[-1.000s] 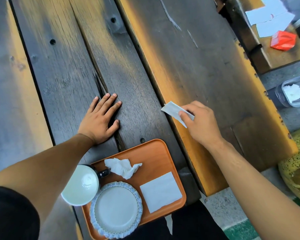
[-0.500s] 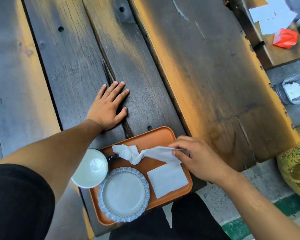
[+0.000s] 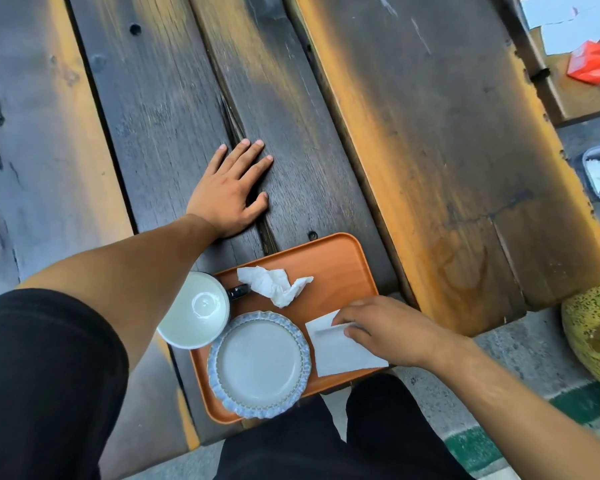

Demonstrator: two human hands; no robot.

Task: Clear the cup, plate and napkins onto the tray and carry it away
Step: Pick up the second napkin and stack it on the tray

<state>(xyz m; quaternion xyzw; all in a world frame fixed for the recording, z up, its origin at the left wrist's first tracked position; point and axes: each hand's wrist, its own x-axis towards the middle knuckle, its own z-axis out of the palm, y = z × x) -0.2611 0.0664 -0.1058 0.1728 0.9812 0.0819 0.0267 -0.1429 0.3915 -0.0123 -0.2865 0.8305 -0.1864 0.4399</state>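
While left hand lies spread, right hand presses flat white napkin.

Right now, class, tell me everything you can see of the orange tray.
The tray is orange, rectangular, with rounded corners and a low raised rim, and looks like plastic. It lies flat on the dark wooden table, its near end overhanging the edge. On it sit a plate, a cup, a crumpled napkin and a flat napkin, which the right hand touches.

I note an orange tray, white napkins, a grey plate with blue scalloped rim, and a dark, amber-streaked tabletop.
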